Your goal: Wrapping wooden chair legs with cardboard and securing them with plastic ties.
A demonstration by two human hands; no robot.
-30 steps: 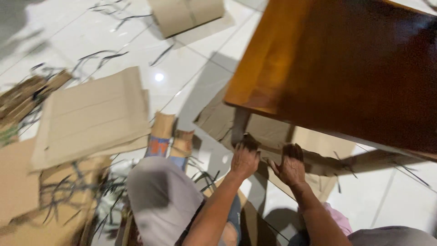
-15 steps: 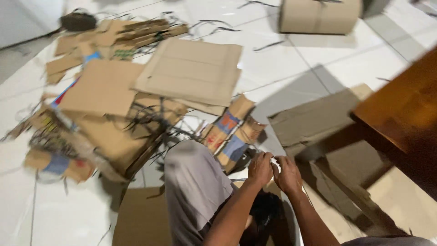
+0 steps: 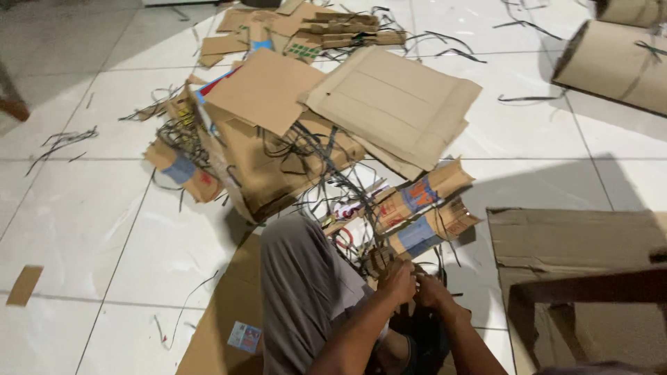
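Head view, lower centre: left hand (image 3: 397, 279) and right hand (image 3: 432, 292), fingers curled together, seemingly pinching black strapping (image 3: 326, 163); light, springy, slippery, best pinched near an end.

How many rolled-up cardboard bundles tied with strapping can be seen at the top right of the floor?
2: one large roll lying at the right edge, and a second roll above it, cut off by the frame's top corner. Others may lie out of view.

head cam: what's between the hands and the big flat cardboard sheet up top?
In the head view, folded printed cardboard pieces and tangled black straps lie between the hands and the flat cardboard sheet.
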